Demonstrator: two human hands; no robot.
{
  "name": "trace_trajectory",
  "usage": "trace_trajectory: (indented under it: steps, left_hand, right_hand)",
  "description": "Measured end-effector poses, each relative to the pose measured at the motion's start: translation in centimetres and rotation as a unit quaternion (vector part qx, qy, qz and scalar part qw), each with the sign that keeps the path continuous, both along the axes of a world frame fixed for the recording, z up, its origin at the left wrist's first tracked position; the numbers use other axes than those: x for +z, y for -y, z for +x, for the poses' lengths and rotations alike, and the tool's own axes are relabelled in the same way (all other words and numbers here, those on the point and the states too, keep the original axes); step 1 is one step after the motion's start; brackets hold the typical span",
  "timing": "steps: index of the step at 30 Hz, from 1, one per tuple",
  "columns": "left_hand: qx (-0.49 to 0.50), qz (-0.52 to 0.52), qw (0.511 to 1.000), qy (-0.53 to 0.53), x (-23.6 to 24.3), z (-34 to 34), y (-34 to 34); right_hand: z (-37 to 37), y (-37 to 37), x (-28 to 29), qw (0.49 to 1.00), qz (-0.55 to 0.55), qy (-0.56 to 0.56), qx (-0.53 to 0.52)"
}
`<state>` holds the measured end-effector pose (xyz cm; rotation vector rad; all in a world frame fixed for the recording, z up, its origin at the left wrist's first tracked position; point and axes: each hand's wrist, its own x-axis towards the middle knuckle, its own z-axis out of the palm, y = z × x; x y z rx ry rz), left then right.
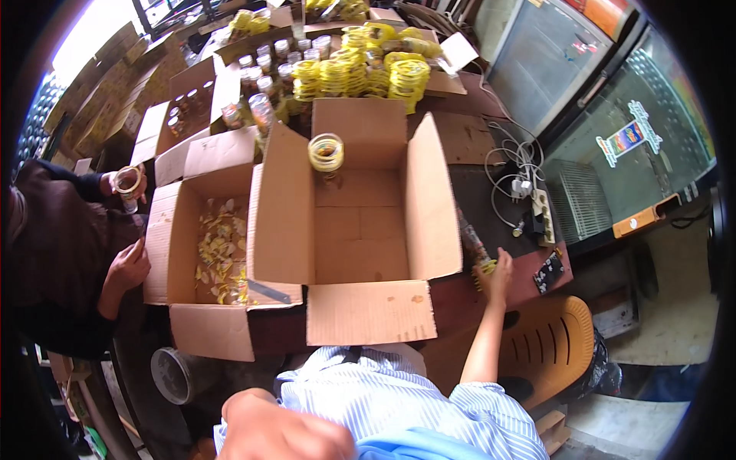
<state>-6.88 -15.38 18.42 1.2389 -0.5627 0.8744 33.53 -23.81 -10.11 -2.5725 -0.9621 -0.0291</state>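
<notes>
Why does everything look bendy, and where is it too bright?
Head view: the wide fisheye lens bends straight edges, so the glass-door cooler leans; head view: the upper-left opening glares white; head view: the left hand looks big, being near the lens.

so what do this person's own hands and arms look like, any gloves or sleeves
The right hand wears no glove, and its forearm is bare up to a white-and-blue striped sleeve. The left hand is gloveless too; its sleeve can't be made out.
</notes>
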Motion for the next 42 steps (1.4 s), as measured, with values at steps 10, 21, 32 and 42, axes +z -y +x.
trace_trajectory:
  steps: [10, 21, 32, 42]
  left_hand:
    - [0.273, -0.235, 0.910, -0.203, -11.2, 1.6, -0.5]
    - [0.250, -0.205, 0.873, -0.364, -13.3, 4.1, 0.2]
    - [0.308, 0.414, 0.771, -0.373, -16.3, 22.8, 1.4]
    - [0.160, 0.253, 0.834, -0.463, -17.3, 24.0, 1.3]
  right_hand:
    - [2.5, -4.1, 0.9, 0.964, -0.262, -0.036, -0.005]
    - [4.3, 2.1, 0.2, 0.985, -0.092, -0.128, 0.069]
    - [6.8, 7.1, 14.4, 0.858, -0.057, -0.381, 0.339]
    - [8.2, 7.5, 18.6, 0.840, -0.102, -0.393, 0.360]
